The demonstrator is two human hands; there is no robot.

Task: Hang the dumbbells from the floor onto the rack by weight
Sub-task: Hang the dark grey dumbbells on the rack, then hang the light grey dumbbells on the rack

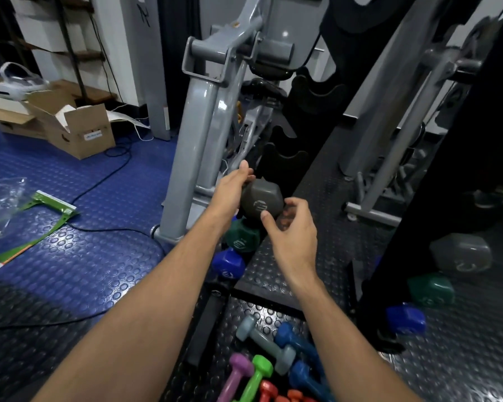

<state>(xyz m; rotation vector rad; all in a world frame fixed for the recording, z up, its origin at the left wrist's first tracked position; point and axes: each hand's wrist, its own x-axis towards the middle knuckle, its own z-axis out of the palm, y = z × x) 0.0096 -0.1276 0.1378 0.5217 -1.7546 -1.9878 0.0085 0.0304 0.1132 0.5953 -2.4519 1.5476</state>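
A dark grey dumbbell (260,200) sits at a black cradle of the upright rack (285,158), its hexagonal end facing me. My left hand (233,190) lies along its left side with straight fingers. My right hand (292,236) hovers at its right, fingers loosely curled, thumb touching the end face. Below it on the rack hang a green dumbbell (241,237) and a blue dumbbell (228,265). On the floor lie several small dumbbells: light grey (266,343), blue (298,346), purple (235,375), bright green (257,375) and red (266,391).
A grey exercise-bike frame (198,126) stands just left of the rack. A mirror on the right reflects the dumbbells (459,253). An open cardboard box (79,129), cables and a plastic bag (6,204) lie on the blue studded floor at left.
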